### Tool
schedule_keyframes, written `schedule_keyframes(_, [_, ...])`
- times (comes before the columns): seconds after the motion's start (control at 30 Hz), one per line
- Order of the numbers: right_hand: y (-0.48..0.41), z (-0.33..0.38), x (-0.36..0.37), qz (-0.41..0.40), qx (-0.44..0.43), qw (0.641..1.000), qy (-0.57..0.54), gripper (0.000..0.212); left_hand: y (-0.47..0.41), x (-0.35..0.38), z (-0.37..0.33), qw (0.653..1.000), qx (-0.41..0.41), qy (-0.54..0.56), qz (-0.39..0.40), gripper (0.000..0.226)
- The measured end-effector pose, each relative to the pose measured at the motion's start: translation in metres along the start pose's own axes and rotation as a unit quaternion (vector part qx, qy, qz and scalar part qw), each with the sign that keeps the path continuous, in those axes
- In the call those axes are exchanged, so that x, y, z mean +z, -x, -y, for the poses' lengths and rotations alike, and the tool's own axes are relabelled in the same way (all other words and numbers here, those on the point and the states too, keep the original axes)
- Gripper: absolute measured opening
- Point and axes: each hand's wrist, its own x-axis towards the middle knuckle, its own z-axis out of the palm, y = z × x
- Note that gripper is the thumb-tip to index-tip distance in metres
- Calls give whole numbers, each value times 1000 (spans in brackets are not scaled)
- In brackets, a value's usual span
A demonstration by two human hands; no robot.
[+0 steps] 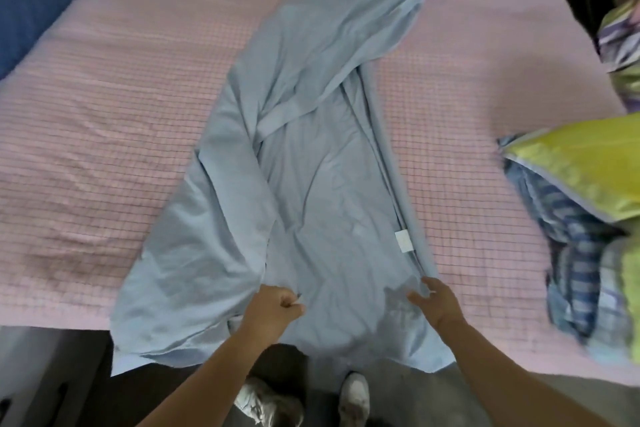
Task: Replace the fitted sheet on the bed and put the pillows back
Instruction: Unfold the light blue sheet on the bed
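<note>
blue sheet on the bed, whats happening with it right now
A person stands at the bed's near edge. Their left grip holds the near end of the light blue sheet, which lies bunched in a long strip down the middle of the pink checked mattress, not yet spread or tucked. The right grip is open, fingers spread over the sheet's right edge. The pillows sit piled at the bed's right side.
</note>
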Motion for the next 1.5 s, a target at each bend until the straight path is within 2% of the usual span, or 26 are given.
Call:
schedule_keyframes(0.1, [-5,-11,2,8,0,1000,30,65,1,14,-4,999,-25,26,-31,20])
schedule_keyframes(0.13, [-8,-14,2,4,5,1000,25,67,1,17,-4,998,-46,42,-32,20])
schedule_keyframes(0.2, [-14,-21,2,-8,20,1000,10,74,-2,24,-2,997,-56,31,-31,34])
schedule_keyframes(0.37, [-30,-40,3,-29,52,998,33,80,-12,33,-7,998,-41,-24,-37,32])
schedule_keyframes(0.53, [-29,-40,3,-57,64,994,67,51,-9,42,-23,998,-49,-20,-42,29])
schedule_keyframes(0.67, [-28,-45,5,-49,88,992,81,45,-9,46,-30,998,-39,-12,-38,27])
schedule_keyframes(0.83, [-28,-46,1,-54,72,996,26,17,-12,50,-38,999,-27,10,-36,25])
schedule_keyframes(0.93, [-23,-46,-7,-88,55,992,-67,17,-16,50,-41,999,-22,23,-35,20])
schedule_keyframes(1.0, [-15,-45,-14,-76,52,985,-145,17,-21,45,-45,998,-17,32,-45,20])
schedule_keyframes(1.1, [-10,-54,-17,-41,79,982,-168,21,-37,27,-33,994,-18,-5,-111,38])
schedule_keyframes(1.2, [-13,-58,-13,-30,81,983,-165,46,-53,-4,-5,980,-93,-12,-174,57])
schedule_keyframes(1.27, [-14,-56,-9,-19,78,988,-131,63,-61,-28,17,968,-143,-45,-203,68])
schedule_keyframes(1.33, [-16,-57,-3,-22,66,996,-51,74,-67,-52,41,953,-183,-63,-233,81])
schedule_keyframes(1.4, [-19,-55,2,-33,65,997,9,80,-75,-76,68,939,-217,-60,-258,91])
schedule_keyframes(1.5, [-24,-46,10,-39,76,996,0,76,-88,-110,108,924,-264,-38,-275,101])
